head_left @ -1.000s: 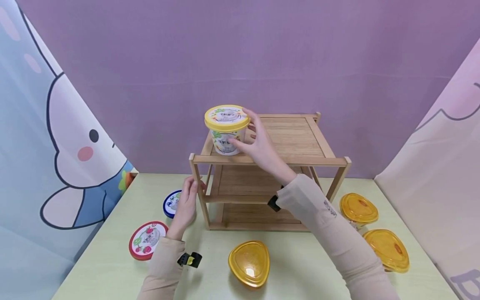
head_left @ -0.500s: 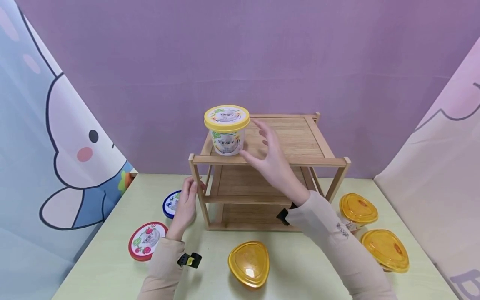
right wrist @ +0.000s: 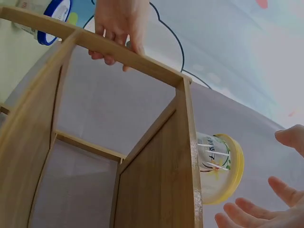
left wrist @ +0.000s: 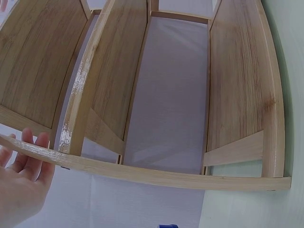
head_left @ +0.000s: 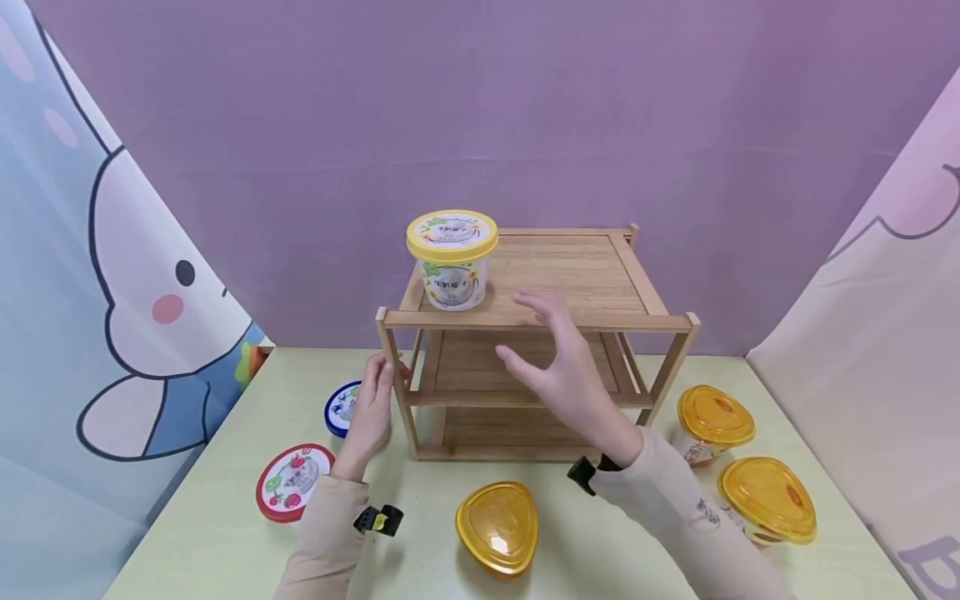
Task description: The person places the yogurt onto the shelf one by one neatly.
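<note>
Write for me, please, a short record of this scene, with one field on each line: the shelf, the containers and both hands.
Shelf: wooden shelf, three levels, on the table
Top level: tub with yellow lid, upright, near left end
Left of shelf: tub with blue lid, partly hidden; tub with red lid
In front: box with orange lid
Right side: far box and near box, both orange-lidded
Left hand: holds the shelf's front left post
Right hand: holds nothing, fingers apart
</note>
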Demonstrator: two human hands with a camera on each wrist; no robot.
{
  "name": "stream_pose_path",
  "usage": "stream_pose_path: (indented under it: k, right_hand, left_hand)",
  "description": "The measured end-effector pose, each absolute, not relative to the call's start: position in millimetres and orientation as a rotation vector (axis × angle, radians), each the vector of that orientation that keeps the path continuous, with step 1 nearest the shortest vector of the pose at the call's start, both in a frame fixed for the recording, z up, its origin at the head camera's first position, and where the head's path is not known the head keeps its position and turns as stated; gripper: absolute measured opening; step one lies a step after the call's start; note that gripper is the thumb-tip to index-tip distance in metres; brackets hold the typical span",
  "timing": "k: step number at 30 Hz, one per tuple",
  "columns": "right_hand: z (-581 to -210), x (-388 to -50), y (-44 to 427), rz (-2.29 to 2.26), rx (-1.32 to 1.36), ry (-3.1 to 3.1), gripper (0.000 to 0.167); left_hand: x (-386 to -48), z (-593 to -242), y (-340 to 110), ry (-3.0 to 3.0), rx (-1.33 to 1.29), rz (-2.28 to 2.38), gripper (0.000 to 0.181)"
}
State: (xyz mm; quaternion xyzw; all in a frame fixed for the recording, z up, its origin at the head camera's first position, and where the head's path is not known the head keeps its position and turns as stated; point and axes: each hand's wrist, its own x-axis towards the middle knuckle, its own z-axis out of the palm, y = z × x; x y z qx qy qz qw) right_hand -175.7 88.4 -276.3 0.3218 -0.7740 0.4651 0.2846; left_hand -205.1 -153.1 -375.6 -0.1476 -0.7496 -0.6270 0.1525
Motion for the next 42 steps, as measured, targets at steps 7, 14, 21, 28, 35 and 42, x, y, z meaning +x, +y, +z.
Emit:
stream_pose_path:
  k: [7,14,21,28,35,42]
  right_hand:
    - [-295.2,-164.1,92.8,1.155,0.915,-2.116,0.049]
    - [-313.7,-154.6,95.7,1.114,0.975,-2.194,0.045]
    - [-337.0,-147.7,101.0,1.145,0.989,-2.290,0.040]
    - [-359.4,-146.8,109.1,1.146,1.125,-2.350,0.037]
    - [-374.5,-141.5,119.2,1.235,1.150,-2.561,0.032]
    - [-386.9,-136.1,124.8,1.243,1.116,-2.658,0.031]
  left_hand:
    - [-209.8,-381.8,-155.9,-2.150,-0.411,-1.808,0.027]
    - [-196.4,-362.8,-148.1,-2.159,-0.397,-1.797,0.025]
    - [-195.0,-361.0,-147.7,-2.167,-0.390,-1.795,0.025]
    - [-204.7,-375.5,-153.4,-2.159,-0.403,-1.769,0.026]
    - [-213.0,-387.5,-156.2,-2.133,-0.416,-1.747,0.029]
    - [-212.6,-387.1,-155.5,-2.141,-0.395,-1.752,0.030]
